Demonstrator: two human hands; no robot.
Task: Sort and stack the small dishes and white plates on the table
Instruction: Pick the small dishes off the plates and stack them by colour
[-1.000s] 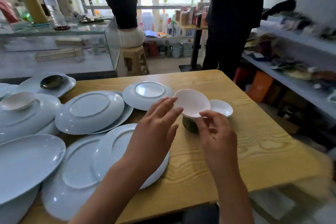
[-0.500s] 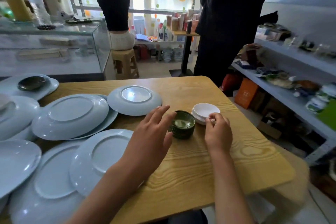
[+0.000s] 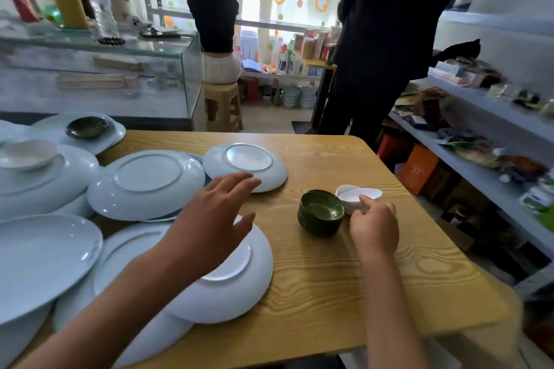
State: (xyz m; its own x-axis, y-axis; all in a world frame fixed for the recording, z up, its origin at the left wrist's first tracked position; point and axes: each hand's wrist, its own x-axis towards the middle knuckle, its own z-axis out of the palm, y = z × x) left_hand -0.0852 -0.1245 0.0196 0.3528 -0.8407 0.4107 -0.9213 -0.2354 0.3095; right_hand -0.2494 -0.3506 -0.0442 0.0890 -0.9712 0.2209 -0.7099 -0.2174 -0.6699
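Note:
A stack of small dark green dishes (image 3: 321, 214) stands right of centre on the wooden table (image 3: 344, 278). Just right of it sit small white dishes (image 3: 355, 195), stacked unevenly, and my right hand (image 3: 374, 226) pinches their near rim. My left hand (image 3: 214, 219) hovers open over an upside-down white plate (image 3: 236, 284), fingers spread toward another upside-down plate (image 3: 244, 165). More white plates (image 3: 147, 184) lie overlapping across the left side. One green dish (image 3: 87, 127) and one white small dish (image 3: 27, 153) rest on plates at the far left.
A person in dark clothes (image 3: 389, 39) stands just beyond the table's far right corner. Another person sits on a stool (image 3: 223, 105) further back. A glass counter (image 3: 96, 75) runs behind the table at left; cluttered shelves (image 3: 479, 135) line the right.
My right hand set the white dish it held down onto the other white dish beside the green stack. My left hand has moved leftward, away from the green stack toward the plates.

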